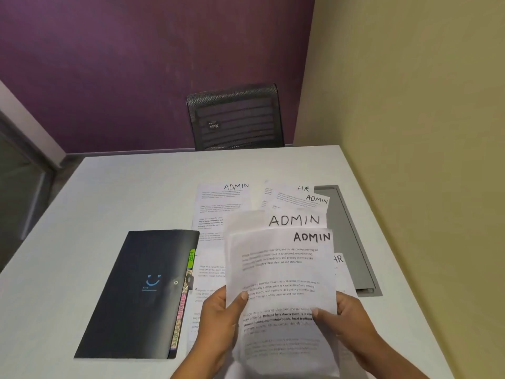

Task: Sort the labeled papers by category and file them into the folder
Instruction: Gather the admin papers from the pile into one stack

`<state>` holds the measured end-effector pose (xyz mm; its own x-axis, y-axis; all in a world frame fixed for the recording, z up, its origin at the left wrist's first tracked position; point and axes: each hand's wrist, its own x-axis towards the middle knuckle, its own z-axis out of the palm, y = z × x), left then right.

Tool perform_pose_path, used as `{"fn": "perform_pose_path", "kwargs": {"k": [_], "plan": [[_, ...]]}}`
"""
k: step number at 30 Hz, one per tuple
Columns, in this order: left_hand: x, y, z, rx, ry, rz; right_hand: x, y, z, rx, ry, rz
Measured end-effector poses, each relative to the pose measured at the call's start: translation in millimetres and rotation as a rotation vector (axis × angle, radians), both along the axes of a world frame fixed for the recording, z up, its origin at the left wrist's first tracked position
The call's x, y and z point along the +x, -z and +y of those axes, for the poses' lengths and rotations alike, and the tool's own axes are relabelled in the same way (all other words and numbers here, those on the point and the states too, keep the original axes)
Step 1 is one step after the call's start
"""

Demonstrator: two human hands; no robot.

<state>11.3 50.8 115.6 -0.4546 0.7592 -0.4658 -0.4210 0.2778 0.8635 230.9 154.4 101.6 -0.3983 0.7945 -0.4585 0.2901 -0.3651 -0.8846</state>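
Both hands hold up a small stack of ADMIN papers (284, 272) above the table. My left hand (221, 318) grips its left edge with the thumb on the front sheet. My right hand (347, 318) pinches the right edge. A second ADMIN sheet (295, 220) peeks out behind the front one. On the table behind lie another ADMIN page (218, 203), an HR page (300, 188) under a further ADMIN page (314, 199), and an HR sheet (338, 259) partly hidden by the stack. The black folder (136, 294) lies closed at the left, coloured tabs along its right edge.
The white table (123, 192) has a grey cable tray cover (352, 242) set in at the right. A black mesh chair (235, 116) stands beyond the far edge. A beige wall runs close along the right side.
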Motion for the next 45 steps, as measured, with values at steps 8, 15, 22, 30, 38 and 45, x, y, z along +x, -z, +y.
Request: {"fn": "perform_pose_path", "kwargs": {"k": [8,15,22,30,38,45], "plan": [[-6.2,-6.2,16.4,0.116,0.07,0.233,-5.1,-15.9,19.5,0.216,0.138,0.04],[-2.5,12.0,24.7,0.003,0.172,0.383,-7.2,-5.3,23.5,0.195,0.065,0.042],[-6.6,10.7,37.7,0.013,0.119,0.328,-8.2,4.7,35.6,0.208,0.018,-0.04],[-28.7,17.1,54.8,-0.112,0.315,0.375,-33.9,22.1,84.5,0.015,0.277,-0.017],[-58.7,23.4,45.7,-0.19,0.111,0.455,-59.8,51.3,147.0,-0.003,0.378,-0.219],[-143.5,45.8,71.0,-0.253,-0.048,0.287,-122.5,102.0,209.1,0.097,0.224,-0.69]]}}
